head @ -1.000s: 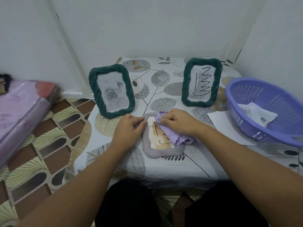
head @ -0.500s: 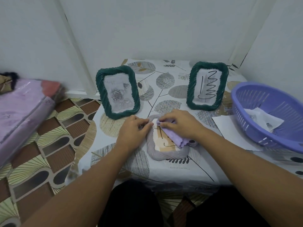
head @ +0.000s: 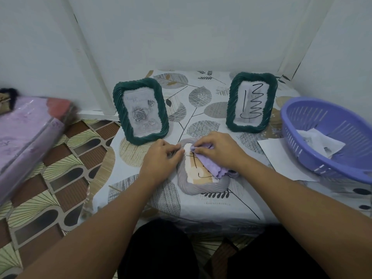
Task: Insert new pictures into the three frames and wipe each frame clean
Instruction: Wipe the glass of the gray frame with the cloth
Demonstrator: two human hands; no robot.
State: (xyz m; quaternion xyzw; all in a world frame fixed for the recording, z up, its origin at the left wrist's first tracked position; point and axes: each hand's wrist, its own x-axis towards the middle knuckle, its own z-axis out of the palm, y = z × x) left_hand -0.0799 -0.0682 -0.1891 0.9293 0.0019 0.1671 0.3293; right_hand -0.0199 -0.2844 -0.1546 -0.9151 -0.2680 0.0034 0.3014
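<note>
The grey ridged frame lies flat — left hand pressing its edge, right hand clamping a lilac cloth on its glass.

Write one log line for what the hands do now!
step: wiping | right hand: lilac cloth on flat grey frame | left hand: steadies frame

Two green frames, grey frame, lilac cloth, leaf-print tablecloth.

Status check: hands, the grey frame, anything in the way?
Left hand steadies grey frame, flat on table. Right hand presses purple cloth on its glass. Both green frames upright behind; nothing in the way.
</note>
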